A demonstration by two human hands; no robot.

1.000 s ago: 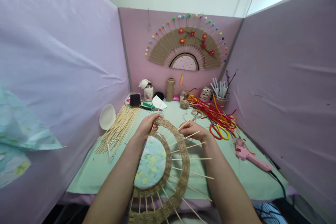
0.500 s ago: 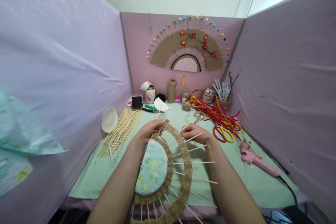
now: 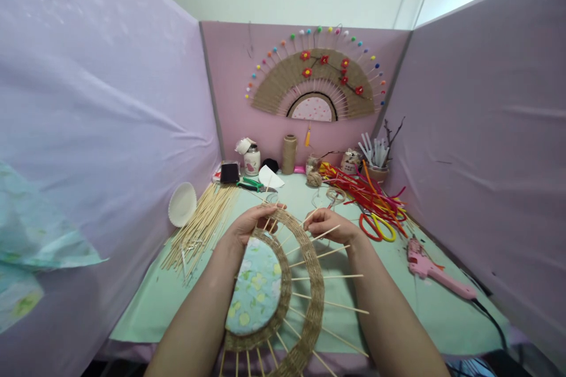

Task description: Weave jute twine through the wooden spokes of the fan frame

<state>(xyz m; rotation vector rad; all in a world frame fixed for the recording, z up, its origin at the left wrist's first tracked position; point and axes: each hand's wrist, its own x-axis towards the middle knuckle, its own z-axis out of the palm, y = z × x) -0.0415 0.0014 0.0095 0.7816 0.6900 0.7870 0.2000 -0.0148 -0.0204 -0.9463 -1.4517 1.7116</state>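
Note:
A half-made fan (image 3: 305,283) lies in front of me: a blue floral centre, two rings of woven jute twine and thin wooden sticks that fan outwards. My left hand (image 3: 252,225) grips its upper left rim, fingers curled over the twine and sticks. My right hand (image 3: 329,225) is closed in a pinch at the top of the outer ring, on twine or a stick; which one I cannot make out. Both forearms reach in from the bottom edge.
A pile of loose wooden sticks (image 3: 201,224) and a white paper plate (image 3: 182,204) lie at the left. Pipe cleaners (image 3: 367,191), scissors (image 3: 375,225) and a pink glue gun (image 3: 431,268) are at the right. A twine spool (image 3: 289,154), jars and a finished fan (image 3: 315,83) stand at the back wall.
Both hands have shifted slightly along the top of the fan's rim and stay closed on it. The view has drifted a little.

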